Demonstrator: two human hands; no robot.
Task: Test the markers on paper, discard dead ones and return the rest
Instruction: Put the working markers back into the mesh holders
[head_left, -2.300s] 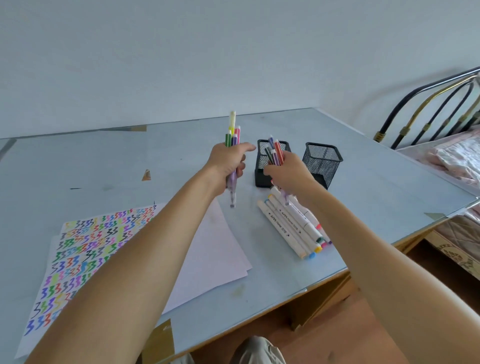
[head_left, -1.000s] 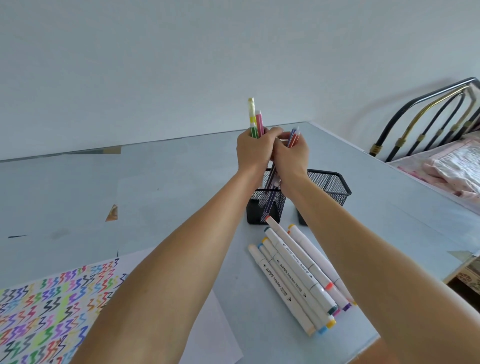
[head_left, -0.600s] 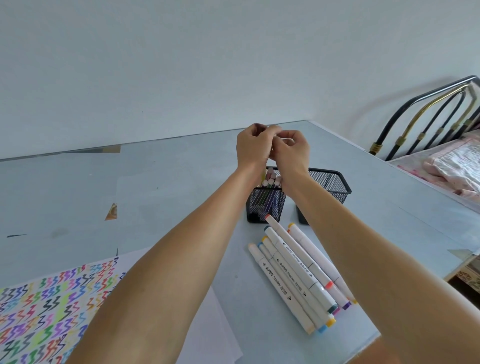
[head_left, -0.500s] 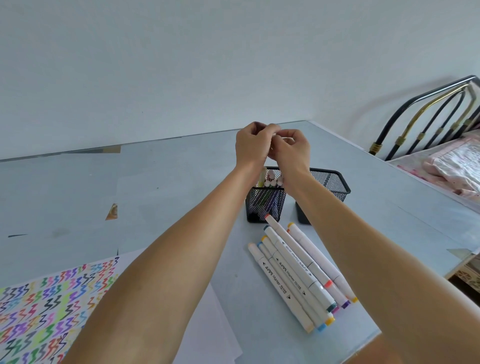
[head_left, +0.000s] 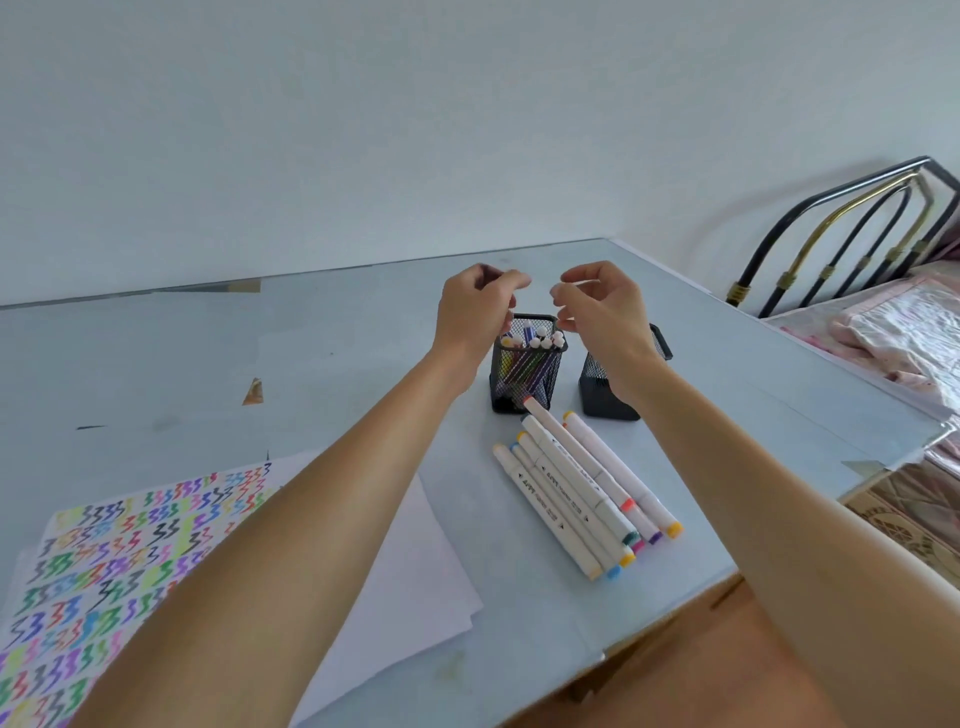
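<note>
My left hand (head_left: 475, 306) and right hand (head_left: 597, 306) hover just above the black mesh cup (head_left: 527, 371), fingers loosely curled and holding nothing. The thin markers (head_left: 532, 343) stand inside that cup, caps up. The fat white markers (head_left: 582, 488) lie in a row on the table in front of the cup, the scribbled test paper (head_left: 130, 545) well to its left. If I drop a wrist carelessly, I could tip the light cup and spill everything

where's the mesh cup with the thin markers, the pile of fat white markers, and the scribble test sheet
mesh cup (head_left: 525, 382), head view, on its front mesh wall
fat white markers (head_left: 571, 486), head view, on a middle barrel
scribble test sheet (head_left: 130, 535), head view, among the coloured zigzags
</note>
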